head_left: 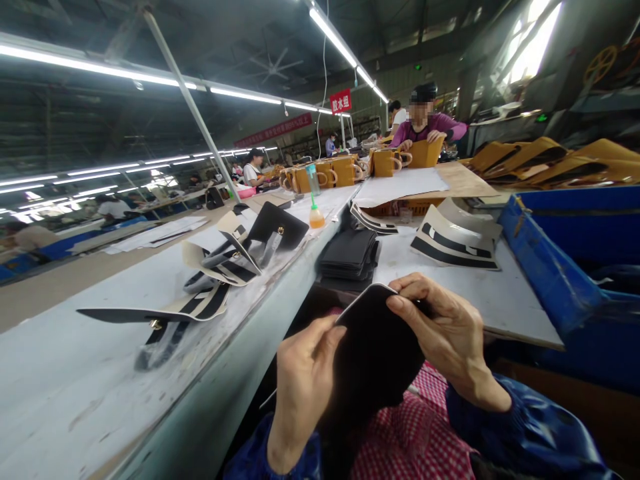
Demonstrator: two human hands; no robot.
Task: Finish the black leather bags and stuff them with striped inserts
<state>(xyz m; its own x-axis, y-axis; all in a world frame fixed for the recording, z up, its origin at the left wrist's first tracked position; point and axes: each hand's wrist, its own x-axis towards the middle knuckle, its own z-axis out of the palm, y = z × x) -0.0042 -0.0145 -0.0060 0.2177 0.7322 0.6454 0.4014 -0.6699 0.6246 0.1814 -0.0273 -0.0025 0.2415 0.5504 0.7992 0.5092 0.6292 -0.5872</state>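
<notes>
In the head view, both hands are at a black panel [375,353] above the checked apron [415,440], between the long surface [75,393] at left and the low board [525,307] at right. The left hand [305,380] has its grip closed on the panel's left edge, thumb on the near face. The right hand [447,330] pinches the top edge near its corner, thumb and fingers together on the material. Whether the panel's lower end rests on the lap is too dark to tell.

The panel looks light and thin, probably leather-like: firm enough to hold its outline, yet likely to bend if held at one point only. Its dark face may be smooth and a little slippery, and could mark under a hard nail. The rim seems the best place to take hold, one pinch on each side of the corner, with thumbs flat and the middle left untouched.

On the surface lie black-and-cream pieces [200,310] with gold clasps [155,325], and near its edge stands a bottle [316,217] of amber liquid. Beyond the panel is a stack [349,255] of black sheets; curved pale pieces [455,240] lie on the board, beside a blue bin [545,260]. Farther off, a co-worker [453,125] handles mustard-coloured bags [345,172].
</notes>
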